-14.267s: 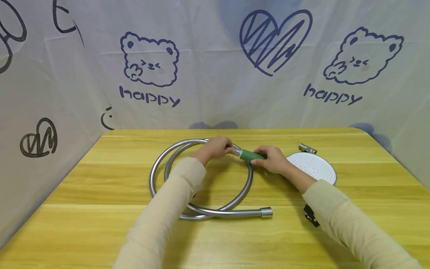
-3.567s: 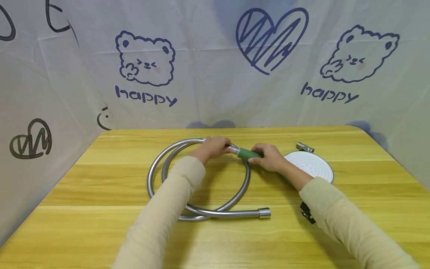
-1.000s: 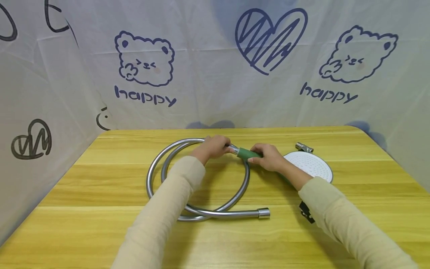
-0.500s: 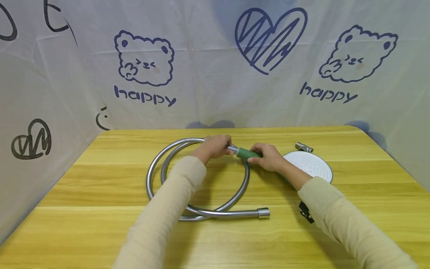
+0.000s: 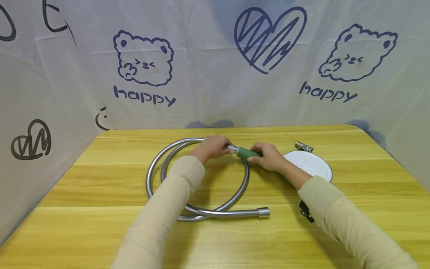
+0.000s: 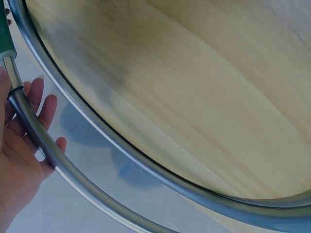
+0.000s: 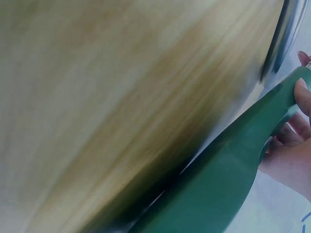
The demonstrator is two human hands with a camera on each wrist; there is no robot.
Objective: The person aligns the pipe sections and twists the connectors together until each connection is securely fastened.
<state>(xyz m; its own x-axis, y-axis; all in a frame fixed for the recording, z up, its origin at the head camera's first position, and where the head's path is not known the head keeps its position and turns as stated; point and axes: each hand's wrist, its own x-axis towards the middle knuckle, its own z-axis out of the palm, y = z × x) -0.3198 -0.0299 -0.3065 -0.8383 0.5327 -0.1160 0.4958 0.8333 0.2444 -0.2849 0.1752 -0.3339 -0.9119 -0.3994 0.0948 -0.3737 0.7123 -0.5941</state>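
A silver shower hose point(image 5: 149, 168) lies coiled on the table. At its far side my left hand point(image 5: 213, 147) grips the hose end beside a chrome connector point(image 5: 232, 148), which meets the green handle point(image 5: 245, 152) of a shower head. In the left wrist view, the left hand's fingers point(image 6: 47, 112) spread behind the hose, the thumb partly cut off at the edge. My right hand point(image 5: 268, 156) holds the green handle, thumb on one side and fingers on the other. The round white spray face point(image 5: 310, 164) points up, partly hidden by the right forearm.
A small metal fitting point(image 5: 304, 146) lies behind the spray face. Close to the right sleeve sits a black bracket point(image 5: 305, 212), partly covered. The hose's other end point(image 5: 264, 212) points right on the wooden table point(image 5: 84, 213). A printed cloth point(image 5: 208, 74) hangs behind the table.
The left fingers shift slightly around the connector from frame to frame. The right hand, the shower head and the coil stay in place, apart from a slight drift of the head view.
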